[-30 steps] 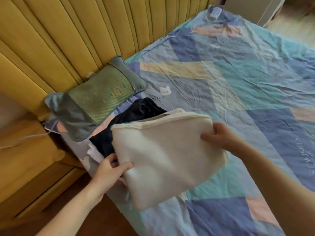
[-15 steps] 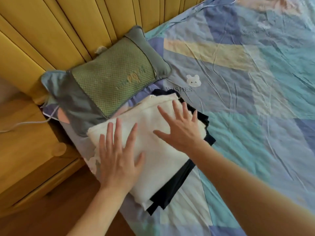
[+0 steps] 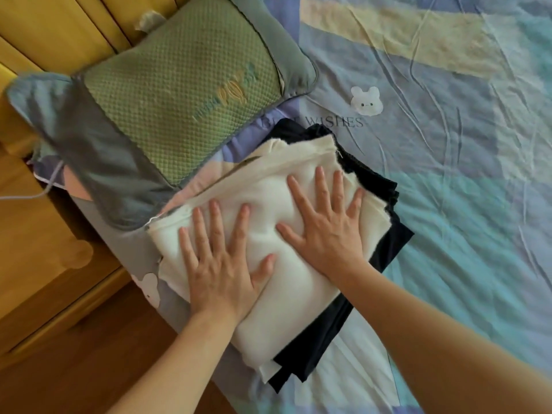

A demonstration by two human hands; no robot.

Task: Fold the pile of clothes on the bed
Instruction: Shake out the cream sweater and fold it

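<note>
With both hands flat on it, the white garment (image 3: 268, 204) lies folded on a folded dark garment (image 3: 385, 237) at the bed (image 3: 448, 204) edge, just beside the pillow (image 3: 179, 85). Left hand (image 3: 221, 264) and right hand (image 3: 325, 231) press down side by side, fingers (image 3: 321, 186) straight and spread, gripping nothing. Step in hand, by judgement: flattening the stack. No unfolded clothes are in view. The next move calls for lifting both palms straight up, without dragging the top layer askew.
</note>
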